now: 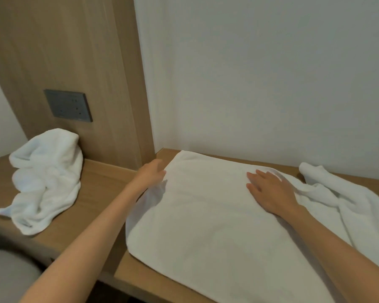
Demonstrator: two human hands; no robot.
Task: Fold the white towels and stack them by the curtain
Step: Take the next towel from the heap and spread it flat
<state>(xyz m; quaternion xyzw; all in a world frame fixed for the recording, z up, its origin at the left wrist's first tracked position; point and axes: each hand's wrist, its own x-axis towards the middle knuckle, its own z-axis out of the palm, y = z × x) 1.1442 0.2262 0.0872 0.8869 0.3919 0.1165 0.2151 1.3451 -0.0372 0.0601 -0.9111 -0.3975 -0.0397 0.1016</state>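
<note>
A white towel (206, 217) lies spread flat on the wooden counter (101, 193), below the white curtain (260, 73). My right hand (269, 191) presses flat on the towel's far right part, fingers straight. My left hand (151, 173) holds the towel's left edge, where a lower layer shows underneath; its fingers are partly hidden by the cloth. A crumpled white towel (46, 178) sits in a heap at the left of the counter. Another unfolded white towel (346, 193) lies rumpled to the right, partly under the flat one.
A wooden wall panel (74, 51) with a dark grey socket plate (68, 106) stands behind the left heap. The counter's front edge runs along the bottom left, with a grey rounded shape (7, 278) below it.
</note>
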